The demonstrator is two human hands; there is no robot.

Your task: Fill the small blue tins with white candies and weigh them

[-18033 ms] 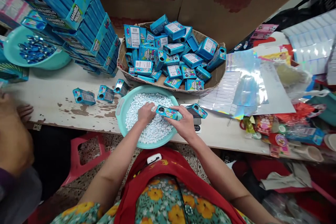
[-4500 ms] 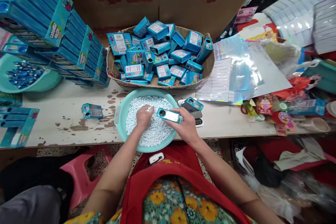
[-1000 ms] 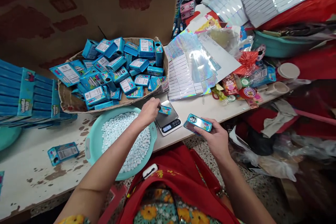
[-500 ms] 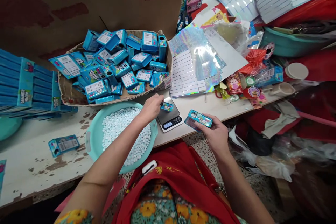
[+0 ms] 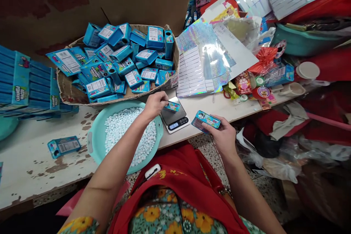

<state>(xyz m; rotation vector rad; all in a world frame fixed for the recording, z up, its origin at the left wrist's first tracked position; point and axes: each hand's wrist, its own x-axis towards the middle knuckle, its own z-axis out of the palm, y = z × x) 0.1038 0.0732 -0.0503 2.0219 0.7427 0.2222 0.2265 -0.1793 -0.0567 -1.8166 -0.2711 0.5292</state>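
Observation:
On a small kitchen scale with a lit display lies a blue candy box. The fingers of my left hand are pinched together at the box's left end; what they hold, if anything, is hidden. My left forearm crosses over a turquoise basin of small white candies. To the right of the scale, my right hand grips another blue candy box, with the thumb along its lower side and the fingers behind it.
Behind the basin stands a cut-down carton heaped with blue boxes. Display packs are stacked at the left, near a lone blue box. Shiny sticker sheets and assorted packets cover the right side. The table's front edge runs below the scale.
The whole view has shifted slightly. My left hand stays pinched by the box on the scale, and my right hand keeps its box in nearly the same position.

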